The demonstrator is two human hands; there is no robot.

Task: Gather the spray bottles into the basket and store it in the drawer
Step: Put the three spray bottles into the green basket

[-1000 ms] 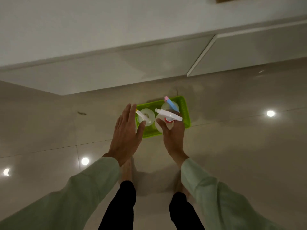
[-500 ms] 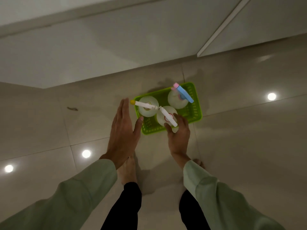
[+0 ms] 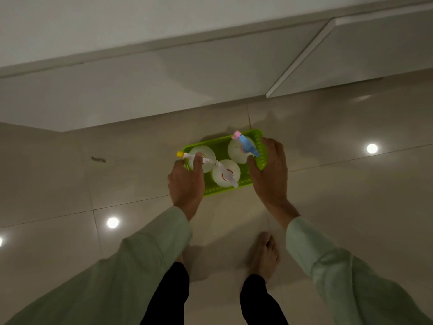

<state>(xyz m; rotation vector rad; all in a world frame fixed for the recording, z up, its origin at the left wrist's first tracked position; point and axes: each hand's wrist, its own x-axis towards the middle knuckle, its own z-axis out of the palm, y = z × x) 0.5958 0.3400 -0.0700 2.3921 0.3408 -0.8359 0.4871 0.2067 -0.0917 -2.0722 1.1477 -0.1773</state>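
Green basket [image 3: 234,191] on floor tiles [image 3: 351,195], w/ 3 spray bottles upright inside: yellow-tip bottle [image 3: 202,158] at its left end, blue-trigger bottle [image 3: 240,150] at its right end, white-trigger bottle [image 3: 226,175] by its near wall. Basket's left wall hidden by left hand [image 3: 186,181], fingers curled over that rim; right hand [image 3: 270,171] clasps right rim likewise. Labels: none legible. Drawer front [image 3: 375,50] beyond basket, shut.

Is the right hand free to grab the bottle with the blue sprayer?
Probably yes. The right hand grips the green basket at its right end, thumb right beside the blue-sprayer bottle, with nothing between them. It would have to let go of the basket first.
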